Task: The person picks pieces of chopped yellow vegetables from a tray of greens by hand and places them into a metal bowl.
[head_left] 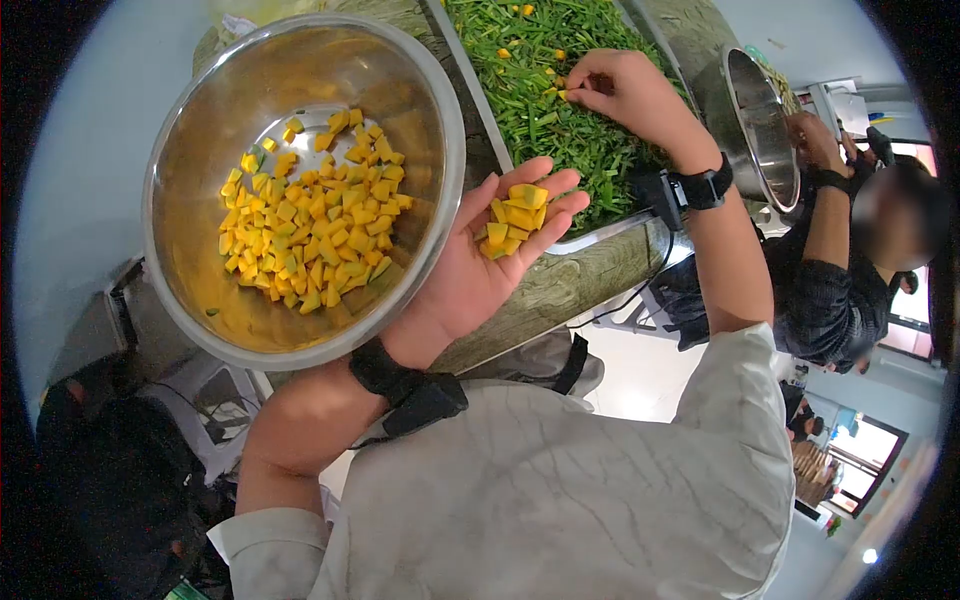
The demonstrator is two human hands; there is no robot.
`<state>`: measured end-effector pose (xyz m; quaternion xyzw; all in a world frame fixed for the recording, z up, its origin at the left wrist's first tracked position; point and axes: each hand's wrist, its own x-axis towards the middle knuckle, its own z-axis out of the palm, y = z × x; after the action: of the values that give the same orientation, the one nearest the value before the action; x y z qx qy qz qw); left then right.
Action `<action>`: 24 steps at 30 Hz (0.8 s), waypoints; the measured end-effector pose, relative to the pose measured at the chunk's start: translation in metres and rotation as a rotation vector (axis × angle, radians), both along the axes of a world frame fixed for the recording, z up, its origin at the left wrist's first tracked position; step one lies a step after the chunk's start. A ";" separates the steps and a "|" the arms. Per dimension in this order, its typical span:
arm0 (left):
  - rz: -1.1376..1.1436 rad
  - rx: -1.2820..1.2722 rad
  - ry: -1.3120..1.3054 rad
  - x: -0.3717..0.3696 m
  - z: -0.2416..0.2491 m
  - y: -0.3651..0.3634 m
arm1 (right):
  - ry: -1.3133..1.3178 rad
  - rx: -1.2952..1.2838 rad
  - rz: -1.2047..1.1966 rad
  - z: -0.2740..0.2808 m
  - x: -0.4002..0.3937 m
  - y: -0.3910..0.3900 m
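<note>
My left hand (pixel 480 262) is turned palm up beside the bowl, fingers outstretched, holding a small heap of yellow pumpkin cubes (pixel 517 216). With thumb and forefinger closed, my right hand (pixel 622 92) pinches a small yellow pumpkin piece (pixel 561 95) just over the greens. Chopped green leaves and stems (pixel 560 150) fill a metal tray (pixel 478 92), and a few yellow pieces lie among them. To the left, a large steel bowl (pixel 452 150) contains many pumpkin cubes (pixel 325 225), some with green skin.
Tray and bowl are on a wooden-patterned table (pixel 560 285). Another steel bowl (pixel 735 150) stands tilted in view beyond the tray, with another person's hand (pixel 815 140) at its rim. A dark cable (pixel 655 275) hangs from my right wrist strap.
</note>
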<state>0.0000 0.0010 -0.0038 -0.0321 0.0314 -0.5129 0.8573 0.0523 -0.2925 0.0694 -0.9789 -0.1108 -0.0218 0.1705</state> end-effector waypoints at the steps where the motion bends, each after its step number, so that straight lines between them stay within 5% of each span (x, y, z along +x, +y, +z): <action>1: 0.003 0.004 -0.019 0.000 0.001 0.000 | -0.017 0.015 0.008 0.005 -0.003 0.000; 9: 0.024 0.009 -0.045 0.000 0.003 -0.001 | 0.098 0.262 0.133 0.082 -0.054 0.075; 16: 0.054 0.034 0.061 -0.002 0.000 -0.004 | 0.063 0.205 0.282 0.079 -0.066 0.090; 24: -0.013 -0.045 0.071 0.002 0.001 -0.002 | 0.117 0.305 -0.047 0.046 -0.034 0.027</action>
<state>0.0017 -0.0009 -0.0024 -0.0694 0.0502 -0.5175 0.8514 0.0185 -0.2657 0.1157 -0.9436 -0.0730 0.0146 0.3227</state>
